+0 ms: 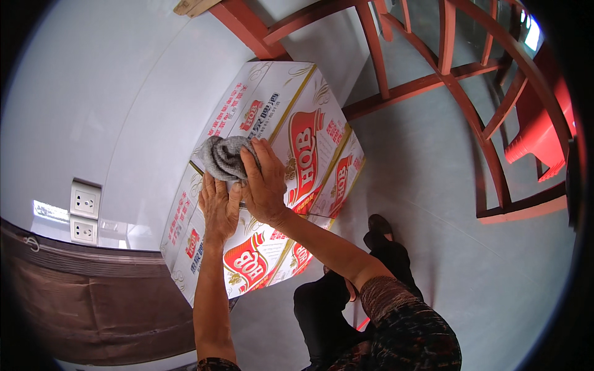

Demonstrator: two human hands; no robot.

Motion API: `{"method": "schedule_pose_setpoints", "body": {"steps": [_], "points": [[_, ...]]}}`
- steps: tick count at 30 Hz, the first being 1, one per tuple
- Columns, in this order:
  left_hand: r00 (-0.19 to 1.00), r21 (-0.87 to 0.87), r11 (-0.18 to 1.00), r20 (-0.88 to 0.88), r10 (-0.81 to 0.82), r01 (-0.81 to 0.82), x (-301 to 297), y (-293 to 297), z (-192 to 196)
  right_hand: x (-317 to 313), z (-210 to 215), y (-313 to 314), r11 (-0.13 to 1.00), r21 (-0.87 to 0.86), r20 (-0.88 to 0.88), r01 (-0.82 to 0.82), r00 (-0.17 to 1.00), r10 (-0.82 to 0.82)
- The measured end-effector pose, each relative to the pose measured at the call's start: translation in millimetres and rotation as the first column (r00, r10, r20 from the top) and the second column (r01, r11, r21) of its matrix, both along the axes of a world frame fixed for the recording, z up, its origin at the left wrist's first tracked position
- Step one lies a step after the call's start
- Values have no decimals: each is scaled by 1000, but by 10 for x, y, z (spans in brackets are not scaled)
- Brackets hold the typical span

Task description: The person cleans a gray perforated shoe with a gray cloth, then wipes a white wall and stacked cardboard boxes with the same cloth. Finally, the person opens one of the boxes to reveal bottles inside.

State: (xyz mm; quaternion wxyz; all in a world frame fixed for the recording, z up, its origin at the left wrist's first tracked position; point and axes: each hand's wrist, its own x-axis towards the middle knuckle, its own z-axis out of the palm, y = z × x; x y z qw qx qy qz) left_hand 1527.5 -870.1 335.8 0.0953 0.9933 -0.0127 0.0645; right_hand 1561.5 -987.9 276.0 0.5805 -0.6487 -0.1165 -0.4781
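Note:
A bunched grey knitted cloth [224,162] lies on top of white cartons with red and gold print. My right hand [266,185] grips its right side, the fingers curled over the folds. Below the cloth, my left hand [219,207] rests on the cardboard with its fingers stretched out, the tips at the cloth's lower edge and the thumb close to my right hand. Two cartons sit against each other, the far carton [281,102] and the near carton [182,247]; my hands are over the line where they meet.
A glossy white wall [136,117] with two sockets [85,204] stands left of the cartons. Brown sheeting [105,309] covers its lower part. Reddish-brown wooden framework [445,77] rises at the far right, with a red plastic stool [544,133] behind it. My feet are on the grey floor [433,204].

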Motion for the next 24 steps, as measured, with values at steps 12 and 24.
{"method": "schedule_pose_setpoints", "body": {"steps": [12,24], "points": [[997,52,996,-16,70,-69,-24,-217,99,871,-1807,-367,863,298,-893,409,439,100],[999,87,995,29,44,-46,-8,-202,69,489,-1407,-16,887,227,-898,401,440,31]]}}
